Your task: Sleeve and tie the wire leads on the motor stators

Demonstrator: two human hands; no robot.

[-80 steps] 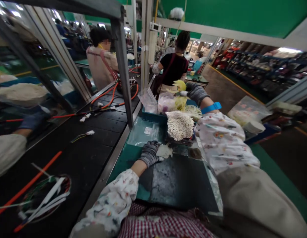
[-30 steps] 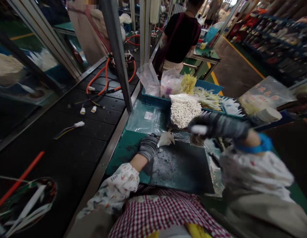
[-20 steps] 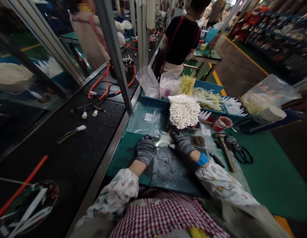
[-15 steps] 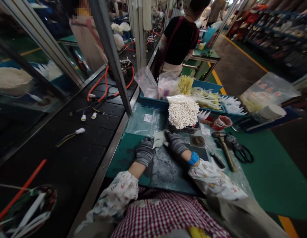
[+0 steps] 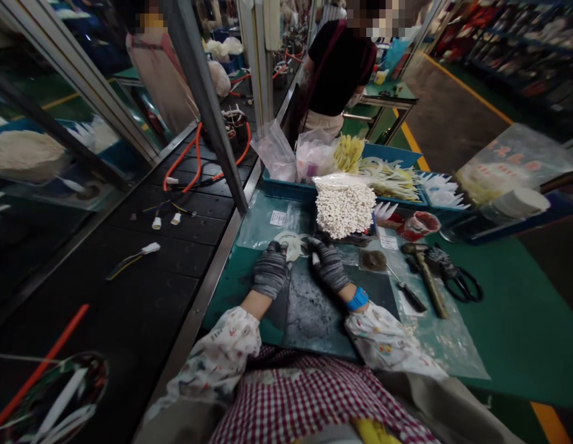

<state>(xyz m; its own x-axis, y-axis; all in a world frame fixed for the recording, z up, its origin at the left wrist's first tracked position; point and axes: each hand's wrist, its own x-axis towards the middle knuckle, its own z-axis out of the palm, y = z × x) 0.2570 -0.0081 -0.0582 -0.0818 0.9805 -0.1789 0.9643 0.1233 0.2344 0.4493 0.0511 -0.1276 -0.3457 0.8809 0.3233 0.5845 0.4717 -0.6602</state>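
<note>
My left hand (image 5: 270, 270), in a grey striped glove, pinches the left side of a pale, translucent piece curled into rings (image 5: 293, 246); its exact kind is unclear. My right hand (image 5: 330, 266), gloved alike and with a blue band at the wrist, has its fingers closed at the right side of the same piece. Both hands hover over a dark worn mat (image 5: 316, 314). Just beyond them lies a thick bundle of thin white sticks or tubes (image 5: 344, 208), their ends facing me.
Right of the mat lie a screwdriver (image 5: 413, 298), a hammer (image 5: 429, 285) and black-handled scissors (image 5: 466, 285). Blue bins (image 5: 290, 189) hold yellowish strips and white pieces. A dark conveyor (image 5: 152, 320) carries wired parts at left, beside a metal post (image 5: 216, 111). A co-worker (image 5: 335, 74) stands ahead.
The pale piece now shows as open rings where it looked like a bunched patch before. My hands have shifted only slightly, and the view has moved a little.
</note>
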